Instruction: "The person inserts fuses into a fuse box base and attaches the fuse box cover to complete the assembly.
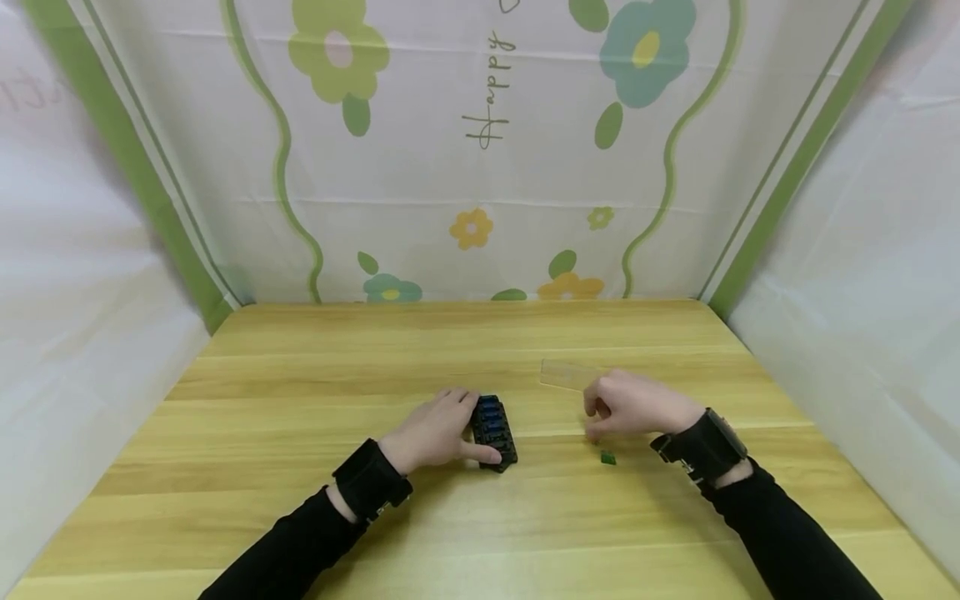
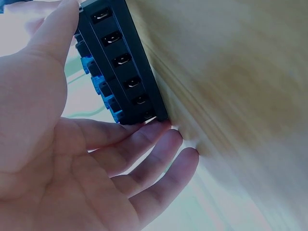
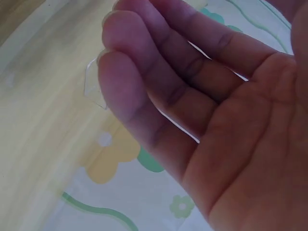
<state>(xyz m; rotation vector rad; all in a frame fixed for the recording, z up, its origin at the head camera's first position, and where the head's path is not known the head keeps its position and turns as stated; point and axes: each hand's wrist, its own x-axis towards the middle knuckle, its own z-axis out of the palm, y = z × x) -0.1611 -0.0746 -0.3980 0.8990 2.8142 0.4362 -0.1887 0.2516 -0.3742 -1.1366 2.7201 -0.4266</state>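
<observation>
Table: your right hand bends loosely, nothing seen in its fingers. Your left hand grips the block mid-table by its 2 ends, a good hold; probably stiff, light. Strip lies beyond. Chip, near right hand: likely fragile, pinch edges.

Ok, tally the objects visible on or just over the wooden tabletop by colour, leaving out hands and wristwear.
Black with blue: 1, an oblong block with a row of slots
Green: 1, a small flat piece
Clear: 1, a thin see-through strip
Total: 3
</observation>
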